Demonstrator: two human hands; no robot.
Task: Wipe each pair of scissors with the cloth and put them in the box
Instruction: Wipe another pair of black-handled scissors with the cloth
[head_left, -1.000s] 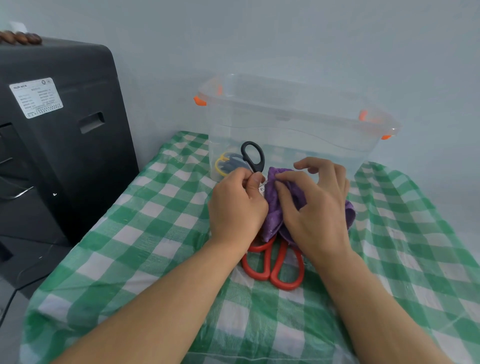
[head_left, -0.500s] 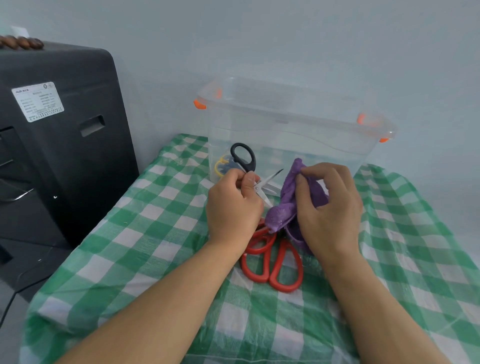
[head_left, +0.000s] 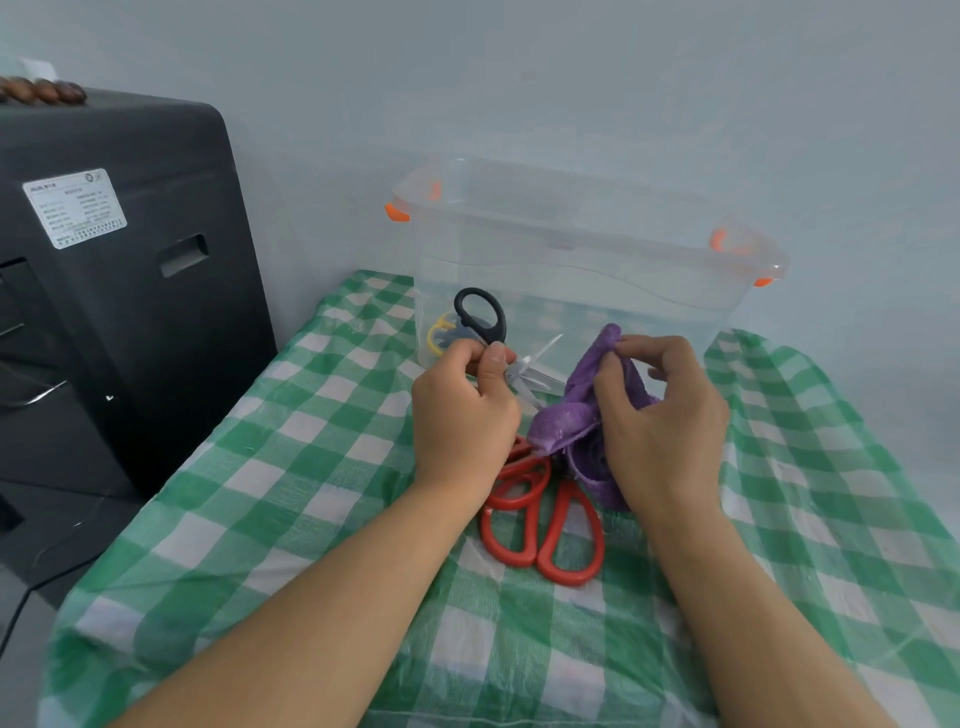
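Note:
My left hand (head_left: 465, 415) grips black-handled scissors (head_left: 480, 316) near the pivot, the handle loop up and the bare blades (head_left: 535, 371) spread apart, pointing right. My right hand (head_left: 662, 415) pinches a purple cloth (head_left: 569, 415) just right of the blades, apart from them. Red-handled scissors (head_left: 545, 525) lie on the checked tablecloth below both hands, their blades hidden under my hands and the cloth. The clear plastic box (head_left: 587, 249) with orange clips stands behind, with yellow-handled scissors (head_left: 441, 335) inside at its left end.
A black machine (head_left: 119, 291) with a white label stands at the left of the table. The green and white checked tablecloth (head_left: 291, 467) covers the table; a pale wall rises right behind the box.
The cloth has come off the black scissors' blades, which now show bare and spread. My right hand has drawn the cloth to the right; my left hand keeps its grip.

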